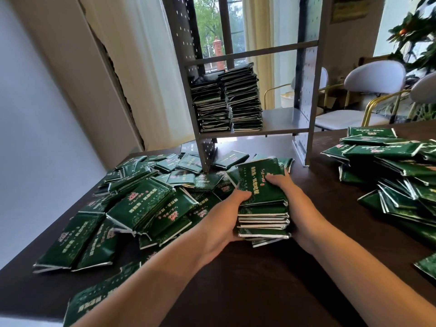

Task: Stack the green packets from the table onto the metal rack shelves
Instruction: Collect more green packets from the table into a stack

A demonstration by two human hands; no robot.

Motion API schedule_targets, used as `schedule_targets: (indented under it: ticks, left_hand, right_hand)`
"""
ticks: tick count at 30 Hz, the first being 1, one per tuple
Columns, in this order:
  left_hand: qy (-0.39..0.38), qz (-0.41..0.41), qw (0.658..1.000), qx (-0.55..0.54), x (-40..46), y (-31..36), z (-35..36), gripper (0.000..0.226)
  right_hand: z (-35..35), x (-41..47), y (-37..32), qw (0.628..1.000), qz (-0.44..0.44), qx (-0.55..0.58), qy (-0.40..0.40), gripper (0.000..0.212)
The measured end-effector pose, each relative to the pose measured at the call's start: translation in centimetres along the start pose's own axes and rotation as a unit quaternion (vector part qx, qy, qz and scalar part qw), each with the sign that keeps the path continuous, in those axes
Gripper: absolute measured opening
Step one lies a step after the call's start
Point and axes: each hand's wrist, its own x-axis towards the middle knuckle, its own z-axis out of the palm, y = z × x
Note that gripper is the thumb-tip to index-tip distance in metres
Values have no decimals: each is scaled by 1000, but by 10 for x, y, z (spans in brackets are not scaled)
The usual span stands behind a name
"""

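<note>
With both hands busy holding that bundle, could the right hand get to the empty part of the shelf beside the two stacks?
Probably yes. The right hand and left hand grip the bundle of packets just in front of the rack, and the bare shelf right of the two stacks is open at the front.

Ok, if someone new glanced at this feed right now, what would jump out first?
The bundle of green packets gripped between the left hand and right hand at centre. Then the loose packets heaped over the table, and two tall stacks on the rack behind.
</note>
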Motion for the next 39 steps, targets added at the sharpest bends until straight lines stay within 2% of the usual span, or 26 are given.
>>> schedule_targets:
  ticks: [2, 4, 6, 8, 11, 13, 16, 18, 20, 25, 28, 32, 34, 37, 39]
  left_hand:
    - [-20, -1, 1000, -5, -5, 3, -6, 37]
    - [-30, -1, 999, 28, -13, 8, -16, 40]
    - [1, 25, 986, 166, -23, 13, -32, 35]
    - [27, 60, 926, 371, -37, 18, -53, 17]
    - [28, 8, 804, 594, -59, 29, -77, 31]
    - [20, -51, 750, 659, -69, 30, -83, 44]
    - [19, -93, 676, 731, -76, 18, -88, 63]
    - [7, -98, 650, 754, -77, 8, -88, 73]
    - [0, -69, 646, 760, -77, 3, -86, 74]
    - [3, 46, 635, 771, -66, -11, -70, 59]
    - [41, 123, 661, 739, -48, -17, -62, 50]
    - [89, 179, 706, 680, -28, -24, -57, 38]
    - [97, 181, 717, 666, -21, -23, -55, 38]
    - [90, 138, 741, 651, -19, -13, -54, 47]
    - [97, 98, 723, 677, -16, -7, -59, 44]
  right_hand:
    - [2, -1, -2, 1000, 4, -12, -2, 37]
    - [3, -2, -4, 1000, 11, -20, 0, 47]
    - [2, -1, -3, 999, 16, -29, 5, 59]
    - [2, -2, -5, 999, 21, -34, 8, 61]
    - [4, -5, -8, 999, 21, -31, 9, 38]
    - [5, -7, -9, 999, 22, -32, 9, 29]
    - [7, -9, -9, 999, 31, -38, 9, 33]
    - [7, -9, -9, 999, 34, -39, 17, 37]
    - [7, -9, -9, 999, 31, -40, 20, 39]
    - [7, -9, -9, 998, 31, -40, 22, 40]
    - [6, -11, -10, 999, 27, -42, 23, 39]
    - [5, -11, -11, 998, 28, -42, 25, 38]
    - [5, -10, -11, 998, 30, -41, 25, 39]
    - [4, -9, -11, 998, 34, -40, 21, 39]
    - [4, -9, -11, 998, 36, -40, 18, 38]
